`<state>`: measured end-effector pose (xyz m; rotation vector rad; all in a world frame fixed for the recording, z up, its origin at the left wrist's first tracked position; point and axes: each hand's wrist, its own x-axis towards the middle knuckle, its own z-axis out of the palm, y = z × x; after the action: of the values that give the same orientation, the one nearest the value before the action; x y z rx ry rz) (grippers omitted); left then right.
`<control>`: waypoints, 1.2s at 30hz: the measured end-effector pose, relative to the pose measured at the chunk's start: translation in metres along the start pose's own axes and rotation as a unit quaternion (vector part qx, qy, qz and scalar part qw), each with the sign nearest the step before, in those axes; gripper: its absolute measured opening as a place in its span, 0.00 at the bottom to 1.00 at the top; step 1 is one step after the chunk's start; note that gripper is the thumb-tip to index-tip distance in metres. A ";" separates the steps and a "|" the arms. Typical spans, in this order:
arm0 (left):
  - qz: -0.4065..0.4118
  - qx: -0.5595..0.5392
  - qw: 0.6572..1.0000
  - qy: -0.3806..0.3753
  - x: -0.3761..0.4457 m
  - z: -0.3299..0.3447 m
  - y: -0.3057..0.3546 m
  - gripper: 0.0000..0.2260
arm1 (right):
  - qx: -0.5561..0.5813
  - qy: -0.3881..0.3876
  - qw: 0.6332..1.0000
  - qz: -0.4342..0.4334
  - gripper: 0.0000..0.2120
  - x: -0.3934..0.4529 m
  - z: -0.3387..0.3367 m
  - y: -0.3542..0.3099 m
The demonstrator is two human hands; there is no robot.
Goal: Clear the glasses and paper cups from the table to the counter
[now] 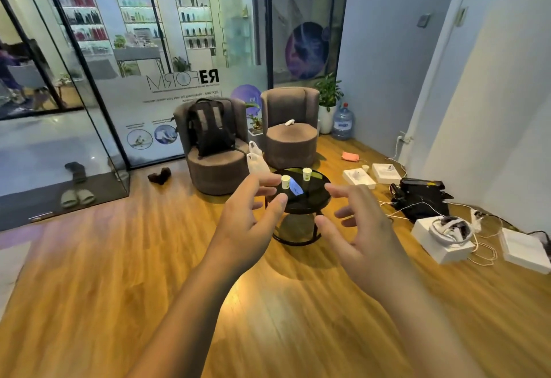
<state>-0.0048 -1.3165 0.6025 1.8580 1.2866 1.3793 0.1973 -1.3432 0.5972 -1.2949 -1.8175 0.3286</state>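
Head view, approach phase. The left hand (247, 216) and right hand (360, 225) are both raised in front of the person, fingers (262, 182) spread and released, grasping nothing. Both hands appear over the round dark worktop (310, 203) in the picture but are judged to be well short of it, since the floor lies between the viewer and its base.

Two paper cups stand upright on the worktop: the left cup (285, 182) near its left edge and the right cup (306, 174) towards the back, apart from each other. A pale blue item (295, 188) lies flat between them; what it is cannot be made out.

Step in hand, as judged: the reach towards the cups, with no cup yet lifted. The next move calls for closing the distance to the worktop, then settling the fingers around each cup's wall lightly enough not to crush the paper, one cup per hand.

Hidden or unclear: the left fingertips overlap the worktop's left rim and hide part of it. No glasses can be seen on the worktop; its dark, reflective top could mask clear glass. A third small cup (365, 167) stands on the floor beside white boxes (359, 178). The counter is not in view. Whether the cups hold liquid cannot be told.
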 end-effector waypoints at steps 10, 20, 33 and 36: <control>-0.030 0.001 1.000 -0.002 0.179 0.053 -0.112 0.14 | 0.020 0.001 0.999 0.028 0.22 0.178 0.070 0.123; -0.100 -0.007 0.995 0.017 0.356 0.119 -0.219 0.11 | 0.047 -0.057 0.994 0.075 0.24 0.360 0.107 0.252; -0.211 0.005 0.977 -0.021 0.514 0.170 -0.433 0.09 | 0.071 -0.113 0.977 0.168 0.24 0.508 0.238 0.406; -0.243 0.012 0.968 -0.061 0.565 0.188 -0.503 0.10 | 0.051 -0.126 0.971 0.194 0.24 0.554 0.283 0.454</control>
<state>-0.0048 -0.5683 0.3838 1.4768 1.5640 0.9769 0.2212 -0.5971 0.4091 -1.5905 -1.7139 0.8221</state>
